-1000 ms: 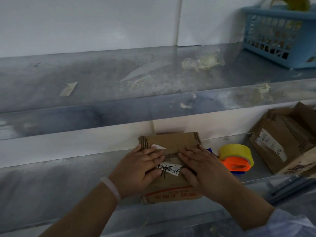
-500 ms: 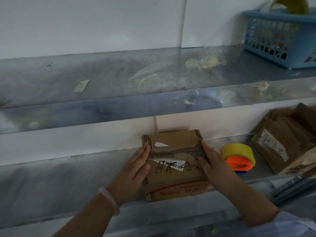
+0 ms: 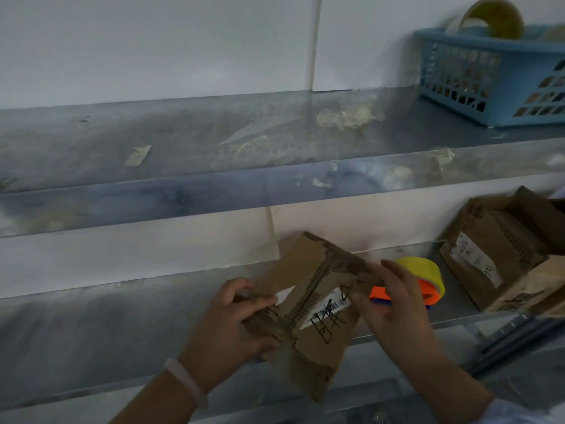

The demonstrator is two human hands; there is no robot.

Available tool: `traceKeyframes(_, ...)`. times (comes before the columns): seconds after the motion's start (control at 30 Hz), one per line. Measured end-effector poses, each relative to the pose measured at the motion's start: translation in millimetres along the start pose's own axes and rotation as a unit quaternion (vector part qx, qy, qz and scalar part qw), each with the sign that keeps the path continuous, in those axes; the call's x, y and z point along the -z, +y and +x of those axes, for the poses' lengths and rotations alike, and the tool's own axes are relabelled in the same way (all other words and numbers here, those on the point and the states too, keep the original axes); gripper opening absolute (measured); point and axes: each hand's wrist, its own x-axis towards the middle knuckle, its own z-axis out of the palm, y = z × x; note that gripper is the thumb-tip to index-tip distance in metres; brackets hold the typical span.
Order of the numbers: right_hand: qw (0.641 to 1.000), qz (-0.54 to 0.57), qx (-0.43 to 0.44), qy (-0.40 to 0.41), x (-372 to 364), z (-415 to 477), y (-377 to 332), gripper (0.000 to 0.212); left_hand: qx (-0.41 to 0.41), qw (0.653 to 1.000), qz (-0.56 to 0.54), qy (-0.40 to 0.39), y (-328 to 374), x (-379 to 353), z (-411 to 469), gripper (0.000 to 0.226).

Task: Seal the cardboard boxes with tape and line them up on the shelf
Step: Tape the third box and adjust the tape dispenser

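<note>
— How many boxes can you count?

— One for sure: a small brown cardboard box [image 3: 321,341] with a white barcode label, at the lower centre of the frame. It is tilted, one corner up toward the wall, and held in front of the lower metal shelf [image 3: 91,332]. At the right edge lies more torn brown cardboard [image 3: 495,255] with its own label. Whether that is one box or two I cannot tell.

— And the hands?

— Two. The left hand [image 3: 241,325], with a pale bracelet [image 3: 186,381] on its wrist, has its fingers curled round the box's left end. The right hand [image 3: 394,304] pinches the box's upper right edge, fingers clamped on the cardboard.

— Tape?

— One yellow tape roll on an orange holder [image 3: 425,270] sits on the lower shelf, just behind the right hand. One more yellowish tape roll [image 3: 501,19] sticks up from the single blue plastic basket [image 3: 458,71] at the upper right.

— Shelves?

— Two. The upper metal shelf [image 3: 183,133] carries the basket, one crumpled wad of clear tape [image 3: 348,114] and a few flat tape scraps [image 3: 137,156].
</note>
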Motion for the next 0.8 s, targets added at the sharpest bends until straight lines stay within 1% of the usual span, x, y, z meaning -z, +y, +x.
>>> traceKeyframes(0.07,0.993,0.061,0.059,-0.079,5,-21,0,0.057,0.007,0.999,0.013,0.052,11,-16,-9,0.062)
traceKeyframes(0.13,0.978,0.084,0.093,-0.166,8,-29,5,0.06,0.003,0.998,0.022,0.059,21,-31,-16,0.059)
traceKeyframes(0.17,0.974,0.083,0.098,-0.188,9,-28,8,0.059,-0.003,0.998,0.029,0.055,24,-37,-18,0.059)
traceKeyframes(0.23,0.97,0.068,0.106,-0.206,14,-17,13,0.057,-0.009,0.998,0.046,0.05,27,-44,-17,0.058)
traceKeyframes(0.33,0.96,0.023,0.122,-0.252,24,3,23,0.064,0.009,0.996,0.061,0.057,32,-47,-3,0.058)
traceKeyframes(0.37,0.961,-0.004,0.131,-0.244,28,10,29,0.065,0.014,0.996,0.067,0.063,34,-47,1,0.058)
traceKeyframes(0.4,0.968,-0.027,0.127,-0.217,33,16,38,0.063,0.017,0.995,0.076,0.066,36,-48,6,0.058)
traceKeyframes(0.43,0.978,-0.046,0.1,-0.177,39,23,48,0.059,0.022,0.994,0.086,0.067,38,-49,9,0.059)
traceKeyframes(0.47,0.987,-0.065,0.051,-0.136,45,31,60,0.055,0.028,0.992,0.098,0.067,40,-49,10,0.062)
traceKeyframes(0.5,0.991,-0.086,-0.005,-0.107,52,41,72,0.053,0.037,0.991,0.11,0.067,43,-48,10,0.065)
traceKeyframes(0.53,0.988,-0.108,-0.054,-0.101,60,51,84,0.054,0.048,0.989,0.122,0.065,47,-46,10,0.067)
traceKeyframes(0.57,0.98,-0.124,-0.1,-0.122,67,61,97,0.054,0.062,0.987,0.134,0.066,52,-44,9,0.071)
traceKeyframes(0.63,0.956,-0.12,-0.172,-0.207,77,78,116,0.051,0.07,0.981,0.156,0.096,67,-40,10,0.072)
traceKeyframes(0.7,0.937,-0.079,-0.199,-0.277,79,83,128,0.044,0.039,0.978,0.137,0.149,92,-42,13,0.055)
traceKeyframes(0.73,0.933,-0.066,-0.198,-0.292,79,82,131,0.041,0.027,0.983,0.094,0.153,108,-46,16,0.043)
traceKeyframes(0.77,0.933,-0.058,-0.196,-0.298,79,79,132,0.04,0.034,0.992,0.014,0.123,125,-54,19,0.032)
traceKeyframes(0.8,0.934,-0.053,-0.191,-0.296,79,76,133,0.041,0.068,0.991,-0.095,0.06,143,-64,25,0.027)
